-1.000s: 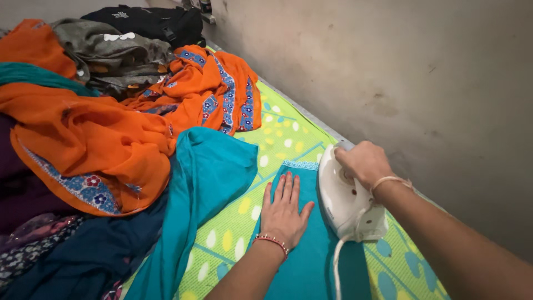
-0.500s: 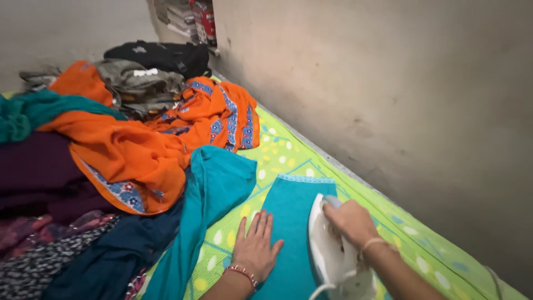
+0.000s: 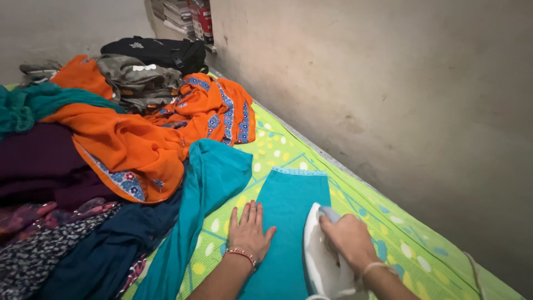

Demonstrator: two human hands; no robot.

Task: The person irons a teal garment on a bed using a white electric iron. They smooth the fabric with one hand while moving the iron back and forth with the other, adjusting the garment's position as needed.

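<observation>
Near the wall-side edge of the green patterned sheet, a teal garment piece lies flat, its trimmed end pointing away from the person. The right hand is closed around the handle of a white iron that rests on the teal cloth. The left hand lies flat and spread, fingers together, on the cloth's left edge, just beside the iron. Along the sheet's far and left side sits a heap of clothes: an orange sari, a second teal cloth, dark purple fabric and a black bag.
</observation>
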